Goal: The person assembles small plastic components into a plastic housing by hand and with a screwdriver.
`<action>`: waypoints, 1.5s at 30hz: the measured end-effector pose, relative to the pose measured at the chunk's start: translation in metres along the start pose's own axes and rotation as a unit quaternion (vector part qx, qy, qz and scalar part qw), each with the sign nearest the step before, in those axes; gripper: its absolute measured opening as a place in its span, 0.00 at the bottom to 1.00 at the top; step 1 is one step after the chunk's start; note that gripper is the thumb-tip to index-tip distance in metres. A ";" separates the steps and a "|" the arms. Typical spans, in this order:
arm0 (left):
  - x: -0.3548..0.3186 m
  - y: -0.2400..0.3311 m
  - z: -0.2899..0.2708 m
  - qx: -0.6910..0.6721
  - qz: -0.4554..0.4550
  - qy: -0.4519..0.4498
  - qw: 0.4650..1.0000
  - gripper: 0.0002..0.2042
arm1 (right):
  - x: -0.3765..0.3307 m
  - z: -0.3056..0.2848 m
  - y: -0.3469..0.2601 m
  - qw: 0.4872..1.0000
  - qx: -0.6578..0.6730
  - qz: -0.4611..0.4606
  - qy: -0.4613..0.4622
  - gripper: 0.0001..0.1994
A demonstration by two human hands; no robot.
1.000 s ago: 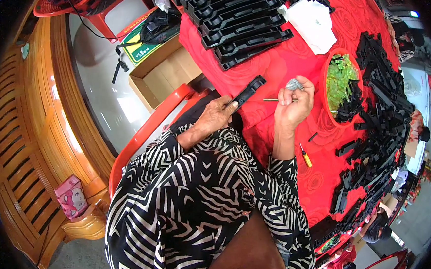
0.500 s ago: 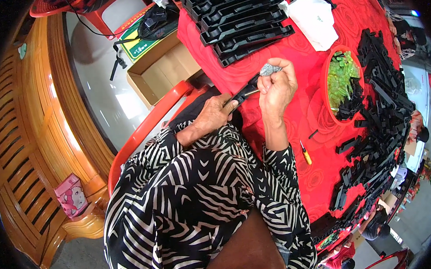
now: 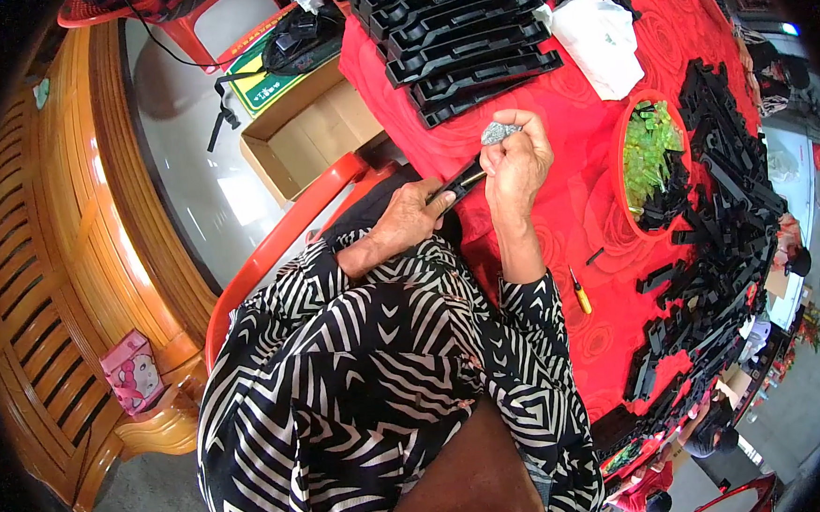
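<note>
Now, the left hand [image 3: 411, 216] is closed around 1 black part [image 3: 463, 182] that points toward 2 o'clock. Beyond it, the right hand [image 3: 518, 163] curls tightly round a grey-topped tool [image 3: 499, 133]; its tip is hidden. From there, a yellow-handled screwdriver [image 3: 583, 298] lies at 5 o'clock, a red-rimmed basket [image 3: 622, 170] at 3.

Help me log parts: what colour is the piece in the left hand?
The piece is black, best seen in the head view.

Black part [image 3: 464, 179], red rose-patterned tablecloth [image 3: 588, 175]
</note>
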State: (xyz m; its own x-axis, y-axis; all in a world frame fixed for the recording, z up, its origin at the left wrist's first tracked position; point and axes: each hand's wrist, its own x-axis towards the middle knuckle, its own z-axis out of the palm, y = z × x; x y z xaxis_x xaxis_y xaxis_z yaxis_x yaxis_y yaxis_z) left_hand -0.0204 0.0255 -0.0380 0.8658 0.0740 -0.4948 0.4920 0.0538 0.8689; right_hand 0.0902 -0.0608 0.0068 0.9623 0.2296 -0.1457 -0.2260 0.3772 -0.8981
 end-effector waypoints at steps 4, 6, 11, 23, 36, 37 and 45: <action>0.001 -0.003 0.000 0.004 0.017 0.001 1.000 0.13 | -0.002 0.000 0.002 1.000 -0.013 -0.002 -0.001 0.13; 0.002 0.000 0.001 0.000 0.001 -0.008 1.000 0.13 | -0.002 0.000 0.000 1.000 -0.018 -0.005 0.007 0.13; 0.002 -0.004 0.002 0.033 0.039 0.013 0.999 0.14 | -0.007 0.000 0.002 0.999 -0.030 -0.018 0.014 0.12; 0.003 -0.013 0.006 0.064 0.081 0.038 0.994 0.13 | -0.012 0.002 0.014 0.983 -0.140 -0.097 0.072 0.11; 0.001 -0.012 0.008 0.015 0.054 0.029 0.998 0.12 | -0.008 -0.004 0.011 0.992 -0.102 -0.064 0.022 0.12; 0.003 -0.012 0.007 0.015 0.055 0.024 0.998 0.12 | -0.008 -0.003 0.010 0.992 -0.101 -0.074 0.029 0.12; 0.002 -0.011 0.008 0.002 0.040 0.008 0.999 0.12 | -0.007 -0.003 0.008 0.988 -0.134 -0.078 0.022 0.12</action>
State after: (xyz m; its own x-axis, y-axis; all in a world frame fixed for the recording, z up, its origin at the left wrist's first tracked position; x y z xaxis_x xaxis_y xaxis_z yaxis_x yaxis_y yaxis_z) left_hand -0.0237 0.0168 -0.0482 0.9010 0.0935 -0.4237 0.4216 0.0421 0.9058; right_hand 0.0821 -0.0624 -0.0012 0.9892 0.1461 -0.0103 -0.0327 0.1517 -0.9879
